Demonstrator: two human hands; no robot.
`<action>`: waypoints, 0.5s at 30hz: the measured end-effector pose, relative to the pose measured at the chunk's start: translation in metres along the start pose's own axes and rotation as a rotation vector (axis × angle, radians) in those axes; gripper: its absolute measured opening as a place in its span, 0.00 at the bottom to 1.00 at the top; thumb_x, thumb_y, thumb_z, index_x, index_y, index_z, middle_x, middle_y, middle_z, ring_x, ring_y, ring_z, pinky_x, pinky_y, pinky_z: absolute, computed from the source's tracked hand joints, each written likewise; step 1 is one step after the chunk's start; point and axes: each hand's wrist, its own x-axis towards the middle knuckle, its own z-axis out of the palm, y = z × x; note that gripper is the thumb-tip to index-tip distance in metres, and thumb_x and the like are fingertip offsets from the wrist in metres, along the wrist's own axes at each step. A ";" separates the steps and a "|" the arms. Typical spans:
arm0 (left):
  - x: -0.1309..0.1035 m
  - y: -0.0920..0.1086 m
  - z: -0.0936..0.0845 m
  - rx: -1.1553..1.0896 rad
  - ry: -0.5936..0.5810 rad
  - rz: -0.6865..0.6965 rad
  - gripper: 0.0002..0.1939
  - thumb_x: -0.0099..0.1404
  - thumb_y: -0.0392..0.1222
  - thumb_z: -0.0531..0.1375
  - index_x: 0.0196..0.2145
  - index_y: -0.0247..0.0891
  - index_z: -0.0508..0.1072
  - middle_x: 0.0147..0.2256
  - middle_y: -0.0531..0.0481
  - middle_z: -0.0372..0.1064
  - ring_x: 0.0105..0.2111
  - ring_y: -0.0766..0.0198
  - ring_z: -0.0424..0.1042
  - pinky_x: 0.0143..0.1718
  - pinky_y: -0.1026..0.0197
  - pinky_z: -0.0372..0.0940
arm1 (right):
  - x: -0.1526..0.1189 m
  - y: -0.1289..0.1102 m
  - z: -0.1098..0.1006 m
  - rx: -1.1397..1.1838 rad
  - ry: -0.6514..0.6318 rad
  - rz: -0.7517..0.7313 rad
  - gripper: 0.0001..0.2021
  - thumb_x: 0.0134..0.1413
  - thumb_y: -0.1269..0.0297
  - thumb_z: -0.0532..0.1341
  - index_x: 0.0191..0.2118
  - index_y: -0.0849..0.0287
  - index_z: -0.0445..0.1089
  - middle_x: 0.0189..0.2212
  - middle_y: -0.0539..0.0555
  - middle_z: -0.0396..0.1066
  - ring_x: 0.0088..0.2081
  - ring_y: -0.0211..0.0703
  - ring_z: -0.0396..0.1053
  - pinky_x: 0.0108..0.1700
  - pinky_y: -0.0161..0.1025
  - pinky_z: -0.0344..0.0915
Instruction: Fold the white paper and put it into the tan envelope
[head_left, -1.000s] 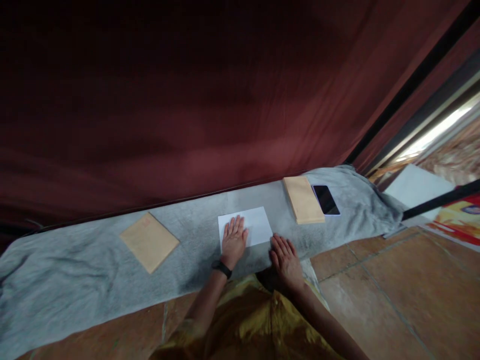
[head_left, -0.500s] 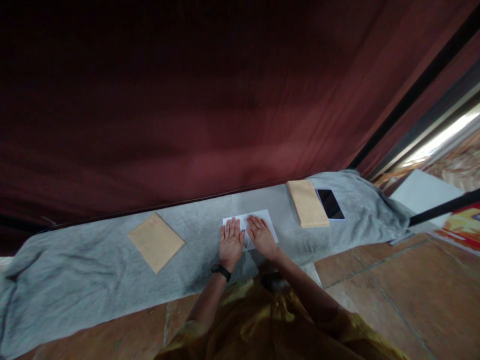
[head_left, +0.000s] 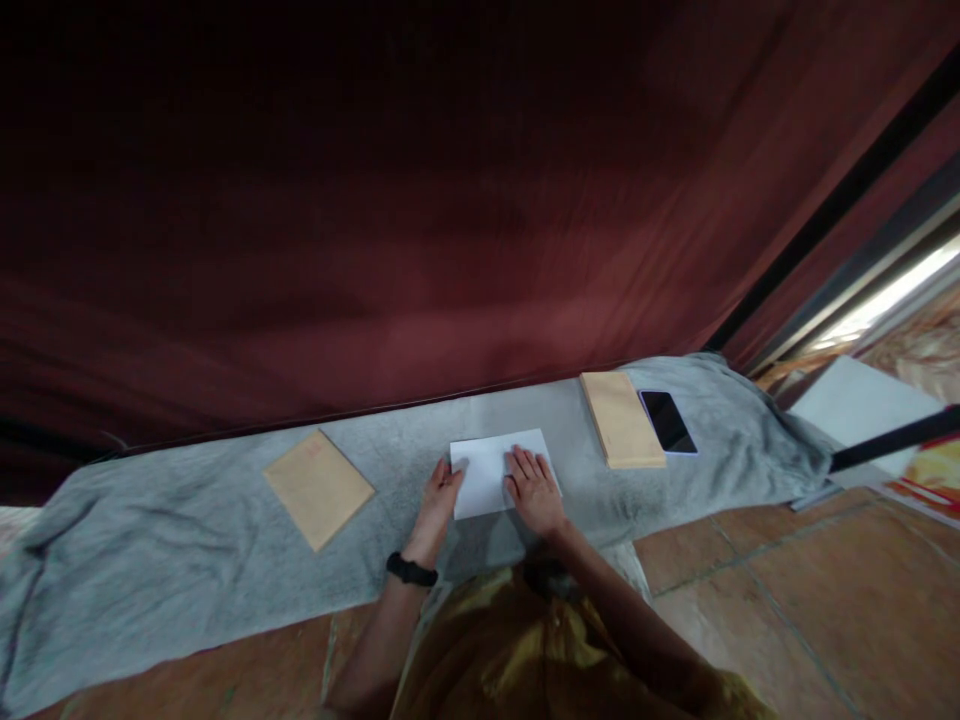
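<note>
A folded sheet of white paper (head_left: 484, 468) lies on a grey cloth in front of me. My left hand (head_left: 437, 500), with a black band on its wrist, is at the paper's left edge. Its thumb is over the edge and the fingers are bent along the side, closed on the paper; the fingertips are partly hidden. My right hand (head_left: 534, 492) rests flat on the paper's right part, fingers stretched out and holding nothing.
The grey cloth (head_left: 195, 540) covers a long, narrow surface against a dark red curtain (head_left: 420, 350). One brown envelope (head_left: 319, 490) lies to the left. A stack of brown envelopes (head_left: 622, 420) and a phone (head_left: 668, 421) lie to the right. Tiled floor (head_left: 840, 580) shows in front.
My left hand has slid off the paper's top to its left edge and turned on its side. The right hand stays flat on the paper. The view has shifted slightly.
</note>
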 end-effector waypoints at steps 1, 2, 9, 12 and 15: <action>0.001 0.003 -0.002 -0.010 0.007 -0.020 0.24 0.50 0.48 0.70 0.43 0.36 0.75 0.41 0.43 0.78 0.39 0.54 0.76 0.40 0.55 0.70 | -0.005 -0.001 0.000 0.006 0.007 -0.003 0.24 0.71 0.62 0.49 0.67 0.60 0.60 0.67 0.59 0.59 0.68 0.49 0.56 0.70 0.52 0.47; 0.001 0.006 -0.003 -0.005 0.012 -0.032 0.23 0.50 0.48 0.70 0.43 0.36 0.75 0.40 0.44 0.78 0.38 0.55 0.76 0.38 0.56 0.70 | -0.011 -0.002 0.000 0.012 0.015 -0.010 0.23 0.71 0.62 0.49 0.67 0.59 0.61 0.67 0.58 0.59 0.68 0.49 0.56 0.70 0.52 0.47; 0.005 0.012 -0.002 0.139 -0.061 0.028 0.18 0.44 0.47 0.70 0.33 0.37 0.76 0.29 0.50 0.76 0.32 0.58 0.74 0.35 0.59 0.67 | -0.040 -0.006 -0.006 0.028 0.022 -0.128 0.26 0.67 0.61 0.54 0.68 0.62 0.59 0.68 0.62 0.58 0.68 0.51 0.55 0.70 0.53 0.47; 0.006 0.012 -0.001 0.204 -0.061 0.053 0.12 0.45 0.46 0.68 0.26 0.38 0.75 0.24 0.52 0.72 0.27 0.60 0.71 0.31 0.60 0.64 | -0.043 -0.010 -0.008 0.027 0.014 -0.143 0.27 0.66 0.60 0.56 0.68 0.63 0.59 0.68 0.63 0.58 0.68 0.52 0.55 0.71 0.54 0.46; 0.006 0.012 -0.001 0.254 -0.058 0.078 0.08 0.45 0.45 0.66 0.21 0.39 0.72 0.20 0.54 0.69 0.23 0.63 0.67 0.26 0.62 0.60 | -0.044 -0.014 -0.010 0.037 -0.010 -0.147 0.28 0.65 0.61 0.56 0.68 0.63 0.59 0.67 0.63 0.59 0.68 0.53 0.56 0.71 0.56 0.44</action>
